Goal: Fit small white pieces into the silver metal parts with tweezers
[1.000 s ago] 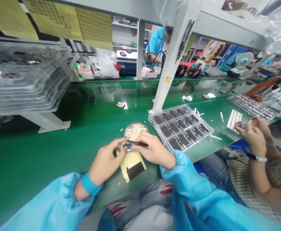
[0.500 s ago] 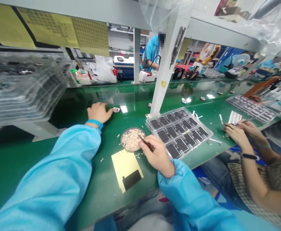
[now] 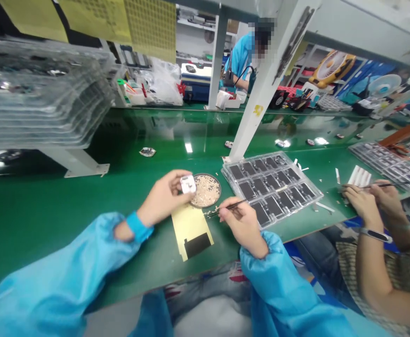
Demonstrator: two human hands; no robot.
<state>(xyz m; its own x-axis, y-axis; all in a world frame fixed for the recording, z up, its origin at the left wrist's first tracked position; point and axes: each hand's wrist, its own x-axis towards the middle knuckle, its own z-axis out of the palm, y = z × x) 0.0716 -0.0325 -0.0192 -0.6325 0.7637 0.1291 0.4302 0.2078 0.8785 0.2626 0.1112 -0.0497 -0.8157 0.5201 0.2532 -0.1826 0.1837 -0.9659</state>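
My left hand (image 3: 163, 196) pinches a small white square device part (image 3: 188, 184) between thumb and fingers, at the left edge of a round dish (image 3: 219, 191). The dish holds a heap of tiny beige pieces (image 3: 208, 189). In my right hand (image 3: 243, 221) is a pair of dark tweezers (image 3: 236, 204), tips pointing left, low beside the dish near some loose beige pieces. Under the dish's near edge lies a yellow paper sheet (image 3: 186, 222), with a black rectangular piece (image 3: 198, 245) on its lower end.
A clear tray (image 3: 321, 195) of dark rectangular parts lies right of my right hand, by a white post (image 3: 252, 117). Stacked clear trays (image 3: 43, 112) stand at left. Small devices (image 3: 147, 151) dot the green surface. A co-worker's hands (image 3: 361, 199) work at right.
My left hand has come back toward me from the far green surface and now holds a small white part. The tweezers have moved from over the dish to its near right side.
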